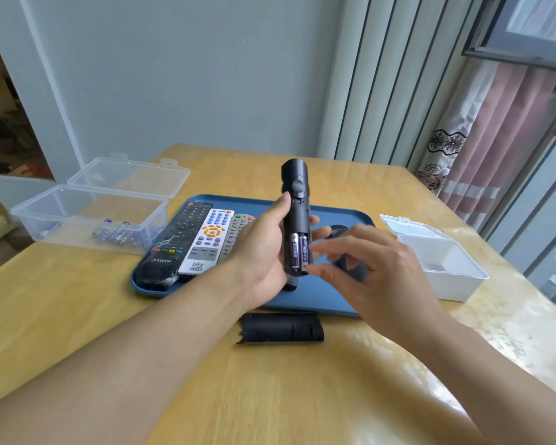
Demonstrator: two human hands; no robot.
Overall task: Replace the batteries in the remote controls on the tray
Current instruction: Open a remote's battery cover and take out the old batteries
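Battery cover (281, 332) lies on the table (77, 316), nearest the camera, below both hands and just off the blue tray's (334, 303) near edge. It is off the remote, so the bay is exposed.

Left hand (260, 252) grips the black remote (294, 216) around its lower body, thumb up the left side, fingertips showing past the right side. Long axis runs near-vertical in frame, bay end toward the person, far end pointing away and up. Two batteries (299, 253) sit side by side in the bay, parallel to that axis.

Right hand (366, 261) holds nothing. Its fingers (321, 247) are loosely spread, index tip and thumb tip just right of the right-hand cell, touching or nearly so; cannot tell which. The batteries lie directly left of those fingertips, so the right hand is the nearer free one. Judgement: whether these cells are old or new can't be read, so next is either prying one out or seating them.

Left of the left hand: three remotes (206, 239) on the tray. Farther left, a clear box (87, 216) with loose cells. Right of the right hand, an open white box (443, 264). A dark object (339, 231) behind the right fingers is mostly hidden, unidentifiable.
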